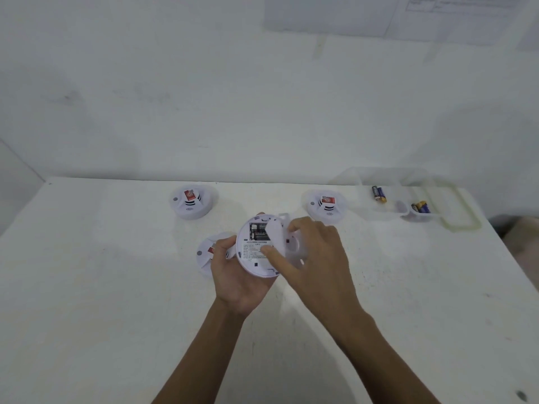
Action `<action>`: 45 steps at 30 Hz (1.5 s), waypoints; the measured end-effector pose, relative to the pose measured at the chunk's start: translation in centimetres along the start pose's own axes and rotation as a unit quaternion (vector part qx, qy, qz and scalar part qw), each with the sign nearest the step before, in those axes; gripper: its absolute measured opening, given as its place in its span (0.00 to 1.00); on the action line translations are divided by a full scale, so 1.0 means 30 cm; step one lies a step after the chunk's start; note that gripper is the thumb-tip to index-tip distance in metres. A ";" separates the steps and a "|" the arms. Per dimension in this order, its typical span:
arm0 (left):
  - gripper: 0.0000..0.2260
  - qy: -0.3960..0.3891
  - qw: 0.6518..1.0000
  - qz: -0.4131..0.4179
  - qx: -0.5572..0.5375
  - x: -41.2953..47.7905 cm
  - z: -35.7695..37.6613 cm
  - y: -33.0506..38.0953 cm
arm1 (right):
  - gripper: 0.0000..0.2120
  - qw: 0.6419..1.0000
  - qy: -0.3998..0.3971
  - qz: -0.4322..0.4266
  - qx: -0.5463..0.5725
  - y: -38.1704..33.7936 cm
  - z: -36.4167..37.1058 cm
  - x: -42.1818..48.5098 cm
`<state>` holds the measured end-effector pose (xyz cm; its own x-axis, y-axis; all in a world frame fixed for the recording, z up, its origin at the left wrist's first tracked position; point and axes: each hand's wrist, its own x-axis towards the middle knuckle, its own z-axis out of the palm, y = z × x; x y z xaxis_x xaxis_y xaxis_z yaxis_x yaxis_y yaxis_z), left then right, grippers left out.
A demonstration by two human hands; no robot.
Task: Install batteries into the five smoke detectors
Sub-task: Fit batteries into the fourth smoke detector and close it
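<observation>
**Step in hand: separating the back plate from the detector**

The left hand (233, 275) cradles an inverted smoke detector (253, 262) above the table, near its middle. The thumb and fingertips curl round the rim. The right hand (316, 258) grips the white back plate (293, 247), its fingers curled over the far edge and its thumb resting on the printed label. The plate sits tilted off the body and exposes the battery compartment (258, 230). Whether cells are fitted cannot be told from this view.

Recommended practice:
- Hold the body by its rim only, and keep the fingers clear of the compartment.
- Move the plate evenly. Prying at one edge is likely to strain its tabs.
- Check the polarity marks before seating any cell.

**Other units**

Two detectors stand face-up towards the back edge of the table, one to the left (191, 204) and one to the right (326, 207). A third (205, 258) lies just behind the left hand and is partly hidden. A fifth unit is not visible.

**Supplies**

A clear divided tray (455, 205) sits at the back right. It holds AA batteries in two compartments (378, 193) (421, 207).

**Surface and room**

The white table (116, 287) shows faint scuffs and stands against a pale wall (204, 97). Printed sheets (437, 18) hang at the upper right. Their text is illegible.
</observation>
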<state>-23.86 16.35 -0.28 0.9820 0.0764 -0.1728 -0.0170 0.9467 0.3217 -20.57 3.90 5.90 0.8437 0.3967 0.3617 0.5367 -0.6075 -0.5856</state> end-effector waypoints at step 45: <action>0.22 0.092 0.986 0.102 0.096 -0.047 0.128 -0.033 | 0.16 0.998 0.037 0.047 -0.035 -0.075 0.109 -0.007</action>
<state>-24.50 14.10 3.23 0.9106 0.3320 -0.2459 -0.1584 0.8302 0.5345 -21.99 7.43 4.77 0.8878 0.2843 0.3619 0.4518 -0.6880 -0.5679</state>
